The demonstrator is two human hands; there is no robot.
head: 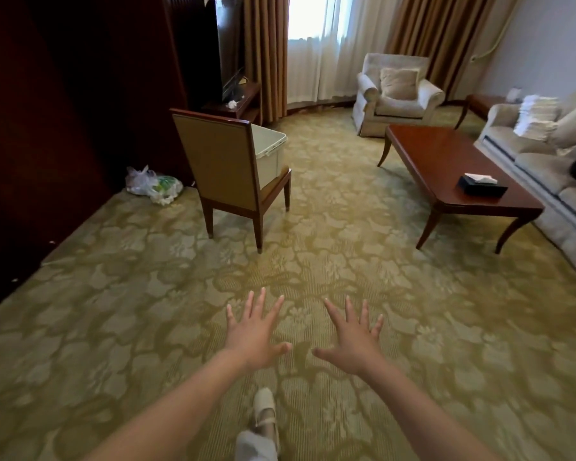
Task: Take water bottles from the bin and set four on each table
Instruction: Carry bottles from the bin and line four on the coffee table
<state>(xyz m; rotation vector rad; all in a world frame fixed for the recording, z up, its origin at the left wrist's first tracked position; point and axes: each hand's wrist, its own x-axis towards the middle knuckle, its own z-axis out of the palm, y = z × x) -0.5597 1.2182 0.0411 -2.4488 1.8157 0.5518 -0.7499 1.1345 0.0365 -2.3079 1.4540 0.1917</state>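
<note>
My left hand (254, 331) and my right hand (353, 337) are stretched out in front of me over the carpet, palms down, fingers spread, holding nothing. A pale plastic bin (270, 151) stands on the seat of a wooden chair (220, 164) ahead on the left; its inside is hidden by the chair back. No water bottle is visible. A dark wooden coffee table (446, 161) stands ahead on the right, carrying only a black tissue box (482, 185).
A sofa (542, 174) runs along the right wall, an armchair (396, 94) sits at the back by the curtains. A small side table (479, 103) stands in the far right corner. Plastic bags (153, 186) lie by the dark wall on the left. A television (228, 44) stands on a low stand.
</note>
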